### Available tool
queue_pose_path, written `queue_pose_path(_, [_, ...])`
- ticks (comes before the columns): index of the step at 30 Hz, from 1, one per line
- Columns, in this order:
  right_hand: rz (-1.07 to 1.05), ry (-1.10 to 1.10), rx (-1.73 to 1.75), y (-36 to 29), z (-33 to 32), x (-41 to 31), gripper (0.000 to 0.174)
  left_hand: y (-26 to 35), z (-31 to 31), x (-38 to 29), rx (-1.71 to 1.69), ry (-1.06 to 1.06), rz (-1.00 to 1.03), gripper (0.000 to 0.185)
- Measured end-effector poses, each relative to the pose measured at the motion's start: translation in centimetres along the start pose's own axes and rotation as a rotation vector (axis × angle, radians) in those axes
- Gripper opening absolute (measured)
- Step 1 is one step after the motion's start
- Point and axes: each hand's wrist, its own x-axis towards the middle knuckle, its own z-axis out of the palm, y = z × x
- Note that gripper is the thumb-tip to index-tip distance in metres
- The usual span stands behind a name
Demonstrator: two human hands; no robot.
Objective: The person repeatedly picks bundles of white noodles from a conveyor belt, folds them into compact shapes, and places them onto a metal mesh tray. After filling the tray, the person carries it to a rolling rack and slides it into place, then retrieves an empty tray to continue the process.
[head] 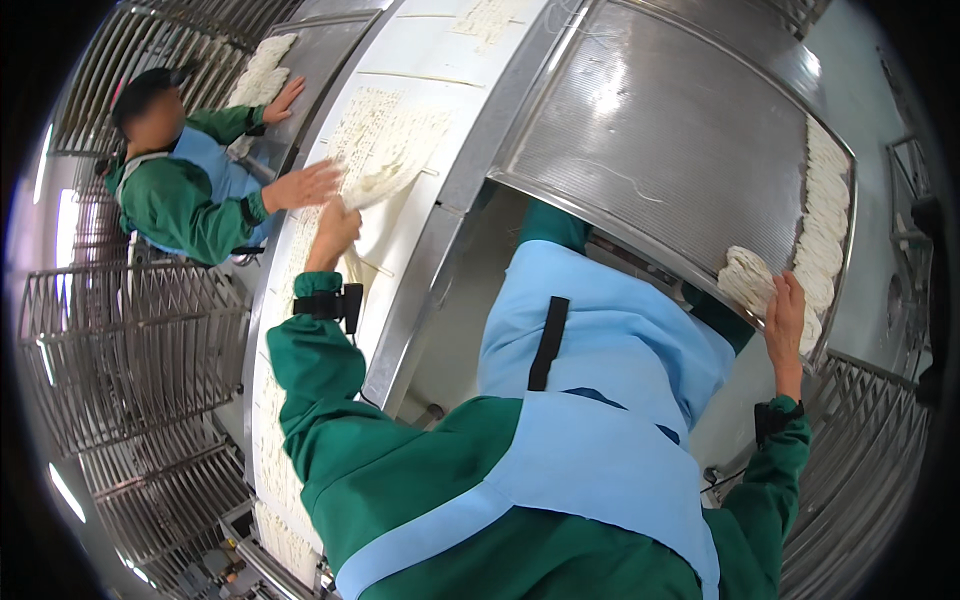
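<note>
My left hand (335, 232) is closed on a lifted sheet of noodle strands (386, 180) above the white conveyor belt (420, 46). The sheet hangs in a fold towards the belt's near side. Far to the right, my right hand (786, 311) touches the right side of a folded noodle bundle (746, 276) at the near edge of a perforated metal tray (660, 112). Its fingers are long and close together; the thumb is hard to make out. A row of noodle bundles (821, 217) lines the tray's right side.
Across the belt, a co-worker's hand (304, 186) is beside my left hand. The co-worker's other hand rests on a second tray (319, 52) bearing noodle bundles (262, 71). Thin sticks (420, 78) lie across the belt. Metal racks (135, 352) stand at left, another rack (862, 442) at lower right.
</note>
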Motion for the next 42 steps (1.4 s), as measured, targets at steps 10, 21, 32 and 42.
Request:
queue_pose_path(10, [-0.129,0.206,0.678,-16.9,1.0,11.0,0.103,34.8,12.1,-10.7,-0.498,-0.605,0.546,0.051])
queue_pose_path(21, [0.043,-0.105,0.167,4.0,0.5,11.2,0.031,39.3,29.3,-6.2,-1.143,-0.955,0.172,0.037])
queue_pose_path(32, [0.176,0.095,0.357,5.6,1.0,6.4,0.059,45.4,41.0,-15.5,-0.733,-1.001,0.248,0.049])
queue_pose_path(42, [-0.155,0.095,-0.044,5.3,-0.9,6.7,0.031,41.7,46.9,-11.3,-0.08,-0.158,1.119,0.03])
